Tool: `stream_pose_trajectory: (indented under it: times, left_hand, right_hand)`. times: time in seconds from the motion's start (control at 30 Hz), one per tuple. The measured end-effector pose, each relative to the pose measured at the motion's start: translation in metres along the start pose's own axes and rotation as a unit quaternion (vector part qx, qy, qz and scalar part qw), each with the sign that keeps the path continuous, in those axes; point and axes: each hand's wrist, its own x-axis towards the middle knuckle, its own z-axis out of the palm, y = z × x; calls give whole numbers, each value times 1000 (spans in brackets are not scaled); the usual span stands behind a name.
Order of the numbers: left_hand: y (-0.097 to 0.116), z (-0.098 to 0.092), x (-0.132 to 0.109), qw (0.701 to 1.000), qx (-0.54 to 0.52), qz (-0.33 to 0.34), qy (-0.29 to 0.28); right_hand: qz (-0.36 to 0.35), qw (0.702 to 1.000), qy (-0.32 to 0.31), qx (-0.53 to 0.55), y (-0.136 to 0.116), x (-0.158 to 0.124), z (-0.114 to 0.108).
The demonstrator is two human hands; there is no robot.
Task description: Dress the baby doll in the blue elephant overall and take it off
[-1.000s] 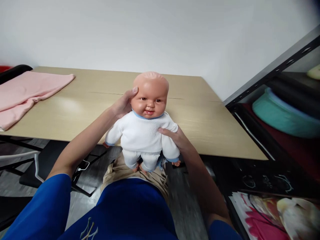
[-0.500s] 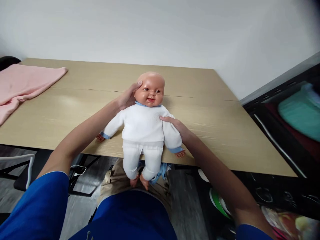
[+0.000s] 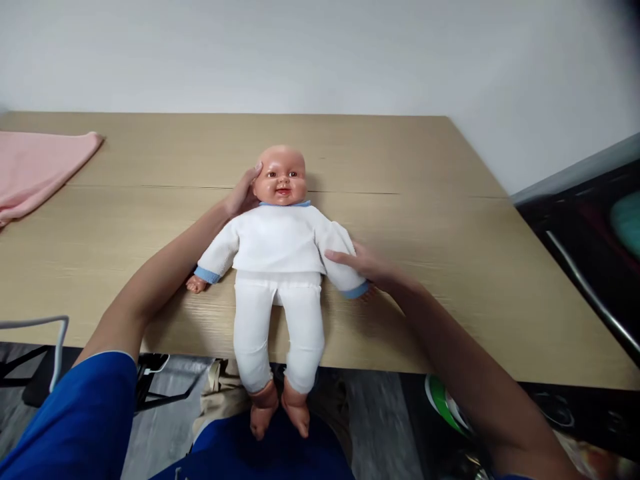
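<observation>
A baby doll (image 3: 280, 240) in a white top and white trousers with blue cuffs lies face up on the wooden table (image 3: 440, 227). Its head is toward the wall and its bare feet stick out past the near edge. My left hand (image 3: 243, 193) cups the side of the doll's head; some of the fingers are hidden behind it. Around the doll's sleeve on the right, my right hand (image 3: 365, 262) is closed, thumb on top and the other fingers mostly out of sight.
A pink cloth (image 3: 40, 170) lies at the table's left end. Beside the table on the right is a black-framed unit (image 3: 580, 227) with a teal item (image 3: 627, 223) in it. Below the near edge, a green and white round object (image 3: 443, 403) shows.
The doll now lies farther onto the table, with its legs stretched out straighter. My right hand has moved from the doll's shoulder down along its sleeve. My left hand stays at the head.
</observation>
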Motion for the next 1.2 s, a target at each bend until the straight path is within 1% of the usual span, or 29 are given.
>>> stream_pose_trajectory:
  times: [0.1, 0.2, 0.27, 0.37, 0.4, 0.47, 0.57, 0.7, 0.83, 1.0, 1.1, 1.2]
  left_hand:
    - [-2, -9, 17, 1000, -18, -7, 21]
    - [2, -11, 36, 998, -37, -4, 40]
    - [6, -10, 48, 998, -46, -6, 42]
    - [12, -11, 65, 997, -63, -2, 53]
    - [13, -12, 70, 996, -69, 1, 58]
    - [12, -14, 76, 995, -80, 4, 59]
    - [9, -20, 80, 995, -86, 1, 57]
    - [1, -27, 80, 995, -77, 7, 60]
    - [-3, -26, 76, 997, -62, 14, 44]
    - [2, -21, 74, 998, -52, 13, 29]
    - [7, -23, 75, 998, -55, -4, 33]
    - [9, -24, 75, 997, -64, -2, 41]
  right_hand:
    - [-39, 998, 27, -44, 2, 2, -5]
    - [-93, 988, 69, -106, -4, -1, -8]
    - [-117, 972, 111, -173, -8, -3, -8]
    - [-148, 931, 185, -278, -8, -4, -8]
    - [-151, 920, 203, -300, -7, -4, -8]
    - [-144, 910, 224, -317, -3, -4, -6]
    - [-138, 907, 237, -320, 2, -4, -4]
    - [-154, 900, 246, -324, 4, -4, -2]
    - [-156, 902, 245, -320, 5, -3, -2]
    - [-142, 906, 245, -316, 4, -3, -2]
    - [-134, 909, 244, -310, 3, -3, -1]
    - [-139, 911, 245, -301, 3, -2, -2]
